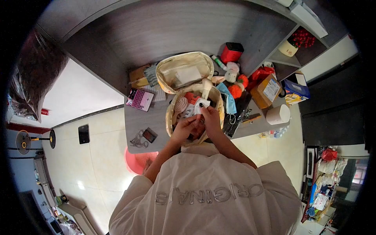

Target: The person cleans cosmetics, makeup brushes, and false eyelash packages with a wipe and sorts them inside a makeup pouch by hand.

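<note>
Both my hands are over an open cosmetic bag [169,124] on the grey desk. Its lid [185,58] is folded back against the desk's rear panel. My right hand [212,119] has its fingers closed by a small white item with a dark round part [201,105]; its kind is not clear. Close beside it, my left hand [186,128] is closed in a pinch, and what lies between the fingertips is hidden. Inside the bag are a pink round hairbrush [181,104], a light-coloured handled brush [206,88] and red items. My hands hide the bag's near part.
Left on the desk [135,124] are a purple calculator-like device [140,99] and a dark small box with a cable [149,135]. To the right are a blue face mask [228,98], a cardboard box [266,91] and a paper roll [278,114]. A pink stool [135,161] stands below.
</note>
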